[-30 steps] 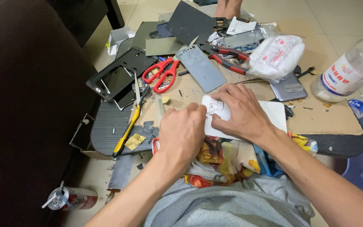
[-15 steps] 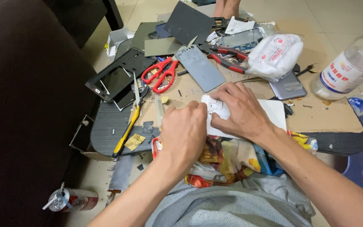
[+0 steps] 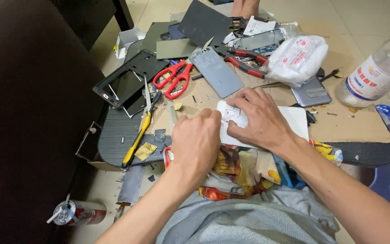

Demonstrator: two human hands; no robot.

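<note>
Both hands work on a white phone back lying flat on the cardboard at centre, just above the person's lap. Right hand lies palm-down on it, fingers spread and pressing its upper-left corner, not curled round anything. Left hand is fisted at the panel's left edge, knuckles up; can't tell if it pinches sth, since its back hides the fingertips.

Around: red scissors at 11 o'clock of the hands, grey phone back at 12, red-handled pliers beyond it. Yellow-handled knife at 9, black frame at 10. White bag at 1, clear bottle at 2. Red can at 7 on the floor. Colourful cloth at 6, under the wrists.
</note>
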